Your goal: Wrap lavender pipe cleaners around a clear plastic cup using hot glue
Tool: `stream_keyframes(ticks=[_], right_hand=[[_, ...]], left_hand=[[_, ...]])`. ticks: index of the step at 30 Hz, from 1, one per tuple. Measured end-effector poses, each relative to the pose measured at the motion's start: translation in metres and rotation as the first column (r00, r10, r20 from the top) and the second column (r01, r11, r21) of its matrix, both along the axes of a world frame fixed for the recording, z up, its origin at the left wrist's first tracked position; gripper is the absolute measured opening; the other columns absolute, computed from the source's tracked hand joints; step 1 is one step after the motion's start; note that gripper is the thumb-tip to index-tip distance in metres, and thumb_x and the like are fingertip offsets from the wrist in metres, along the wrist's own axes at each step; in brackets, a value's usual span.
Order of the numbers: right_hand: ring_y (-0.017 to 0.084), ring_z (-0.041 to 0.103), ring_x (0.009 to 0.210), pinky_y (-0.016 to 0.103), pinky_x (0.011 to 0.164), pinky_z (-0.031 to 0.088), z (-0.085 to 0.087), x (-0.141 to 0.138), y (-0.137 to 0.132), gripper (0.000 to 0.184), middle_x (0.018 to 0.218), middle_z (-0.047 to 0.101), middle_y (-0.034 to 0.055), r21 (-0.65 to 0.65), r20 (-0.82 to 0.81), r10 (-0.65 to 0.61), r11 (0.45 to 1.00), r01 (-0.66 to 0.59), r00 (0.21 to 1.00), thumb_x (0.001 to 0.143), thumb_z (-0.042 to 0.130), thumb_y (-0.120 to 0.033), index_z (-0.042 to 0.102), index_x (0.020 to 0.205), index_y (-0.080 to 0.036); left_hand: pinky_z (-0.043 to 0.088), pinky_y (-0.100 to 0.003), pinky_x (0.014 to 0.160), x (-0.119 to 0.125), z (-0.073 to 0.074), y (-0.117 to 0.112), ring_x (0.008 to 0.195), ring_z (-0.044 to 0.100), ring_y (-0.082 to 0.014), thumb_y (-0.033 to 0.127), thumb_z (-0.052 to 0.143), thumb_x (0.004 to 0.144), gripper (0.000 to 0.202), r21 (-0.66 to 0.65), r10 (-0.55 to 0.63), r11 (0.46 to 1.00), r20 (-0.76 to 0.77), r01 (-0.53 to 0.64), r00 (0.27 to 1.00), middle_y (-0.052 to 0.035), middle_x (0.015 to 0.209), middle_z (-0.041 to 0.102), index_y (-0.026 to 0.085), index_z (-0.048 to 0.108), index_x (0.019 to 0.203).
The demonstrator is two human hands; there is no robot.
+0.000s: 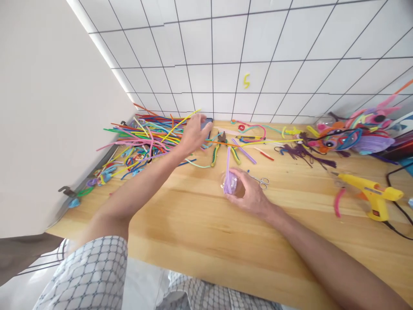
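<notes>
My right hand [247, 191] is closed around a small clear plastic ball [232, 184]. Purple pipe cleaner [228, 165] runs over the ball, one length sticking up toward the pliers. Over the right end of a heap of colourful pipe cleaners [151, 135], my left hand [195, 133] is stretched out with thumb and fingers apart, nothing visible between them. A dark phone [207, 123] lies partly behind those fingers. Between the hands are pliers [222, 140] with yellow-green handles, spread apart. Small scissors [263, 182] lie just beyond my right hand.
A yellow glue gun [371, 189] with a black cord lies at the right, beside a pink pipe cleaner piece [338, 201]. Behind it stand colourful fish-like figures [351, 131]. A yellow cutter knife [251, 137] lies near the tiled wall [271, 77]. A white panel [58, 107] borders the left.
</notes>
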State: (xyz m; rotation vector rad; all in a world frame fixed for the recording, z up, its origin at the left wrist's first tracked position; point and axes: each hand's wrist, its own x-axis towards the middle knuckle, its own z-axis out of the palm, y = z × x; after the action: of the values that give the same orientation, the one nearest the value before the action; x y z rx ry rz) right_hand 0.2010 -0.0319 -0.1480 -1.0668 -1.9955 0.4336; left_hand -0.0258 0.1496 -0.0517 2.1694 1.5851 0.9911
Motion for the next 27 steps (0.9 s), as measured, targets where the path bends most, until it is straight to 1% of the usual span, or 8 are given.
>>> stream_keyframes(ticks=[2, 4, 7, 11, 14, 19, 24, 27], right_hand=[[0.035, 0.071, 0.140, 0.054, 0.118, 0.060, -0.001, 0.000, 0.000, 0.074, 0.151, 0.071, 0.0160, 0.018, 0.001, 0.015, 1.000, -0.015, 1.000, 0.090, 0.080, -0.030, 0.052, 0.158, -0.024], [0.034, 0.070, 0.141, 0.054, 0.119, 0.060, -0.002, 0.000, 0.000, 0.076, 0.153, 0.070, 0.0162, 0.039, 0.003, 0.025, 0.999, -0.025, 1.000, 0.090, 0.080, -0.029, 0.050, 0.159, -0.024], [0.034, 0.069, 0.143, 0.054, 0.119, 0.060, -0.003, 0.000, 0.000, 0.079, 0.155, 0.069, 0.0162, 0.062, 0.000, 0.037, 0.997, -0.037, 0.999, 0.089, 0.081, -0.027, 0.048, 0.161, -0.025], [0.034, 0.069, 0.143, 0.054, 0.119, 0.060, -0.004, 0.000, 0.000, 0.080, 0.153, 0.069, 0.0163, 0.075, 0.000, 0.056, 0.996, -0.056, 0.998, 0.090, 0.081, -0.028, 0.047, 0.162, -0.026], [0.034, 0.070, 0.142, 0.053, 0.118, 0.061, -0.005, 0.001, 0.000, 0.080, 0.153, 0.069, 0.0167, 0.085, 0.002, 0.058, 0.995, -0.058, 0.998, 0.089, 0.081, -0.028, 0.046, 0.161, -0.026], [0.034, 0.071, 0.140, 0.052, 0.117, 0.062, -0.006, 0.002, 0.000, 0.078, 0.151, 0.071, 0.0166, 0.098, 0.013, 0.046, 0.994, -0.047, 0.999, 0.089, 0.081, -0.027, 0.048, 0.160, -0.026], [0.034, 0.071, 0.141, 0.052, 0.117, 0.062, -0.003, 0.002, -0.001, 0.076, 0.152, 0.071, 0.0159, 0.085, 0.023, 0.049, 0.995, -0.051, 0.998, 0.091, 0.080, -0.029, 0.048, 0.161, -0.027], [0.034, 0.071, 0.142, 0.053, 0.117, 0.062, -0.003, 0.003, -0.001, 0.074, 0.153, 0.071, 0.0157, 0.069, 0.029, 0.048, 0.996, -0.050, 0.998, 0.093, 0.078, -0.030, 0.048, 0.161, -0.027]], left_hand=[[0.048, -0.050, 0.125, 0.006, 0.006, 0.034, 0.140, 0.065, -0.0380, 0.037, 0.065, 0.100, 0.050, -0.046, 0.134, 0.987, -0.260, -0.151, 0.956, -0.0231, 0.142, 0.070, 0.011, 0.058, 0.143], [0.046, -0.052, 0.127, 0.014, 0.004, 0.058, 0.149, 0.059, -0.0426, 0.048, 0.068, 0.097, 0.072, -0.155, 0.162, 0.950, -0.503, -0.273, 0.849, -0.0281, 0.155, 0.062, 0.009, 0.050, 0.154], [0.047, -0.055, 0.126, 0.024, -0.003, 0.081, 0.152, 0.056, -0.0487, 0.056, 0.079, 0.086, 0.092, -0.243, 0.134, 0.915, -0.569, -0.321, 0.812, -0.0336, 0.159, 0.059, 0.005, 0.049, 0.156], [0.048, -0.057, 0.124, 0.028, -0.012, 0.102, 0.146, 0.062, -0.0490, 0.056, 0.086, 0.075, 0.098, -0.327, 0.117, 0.869, -0.594, -0.372, 0.796, -0.0323, 0.151, 0.067, 0.007, 0.052, 0.153], [0.051, -0.052, 0.122, 0.029, -0.016, 0.112, 0.145, 0.065, -0.0448, 0.048, 0.085, 0.074, 0.092, -0.352, 0.121, 0.854, -0.581, -0.383, 0.805, -0.0291, 0.151, 0.069, 0.010, 0.054, 0.152], [0.053, -0.045, 0.120, 0.027, -0.020, 0.111, 0.146, 0.065, -0.0420, 0.038, 0.087, 0.072, 0.090, -0.344, 0.176, 0.857, -0.502, -0.382, 0.847, -0.0295, 0.148, 0.070, 0.008, 0.054, 0.150], [0.056, -0.050, 0.116, 0.006, -0.021, 0.094, 0.143, 0.067, -0.0435, 0.043, 0.079, 0.084, 0.085, -0.255, 0.278, 0.889, -0.362, -0.381, 0.890, -0.0321, 0.151, 0.066, 0.008, 0.049, 0.154], [0.050, -0.047, 0.126, -0.014, -0.019, 0.091, 0.155, 0.058, -0.0370, 0.042, 0.069, 0.095, 0.085, -0.145, 0.323, 0.919, -0.252, -0.366, 0.912, -0.0288, 0.164, 0.056, 0.009, 0.033, 0.165]])
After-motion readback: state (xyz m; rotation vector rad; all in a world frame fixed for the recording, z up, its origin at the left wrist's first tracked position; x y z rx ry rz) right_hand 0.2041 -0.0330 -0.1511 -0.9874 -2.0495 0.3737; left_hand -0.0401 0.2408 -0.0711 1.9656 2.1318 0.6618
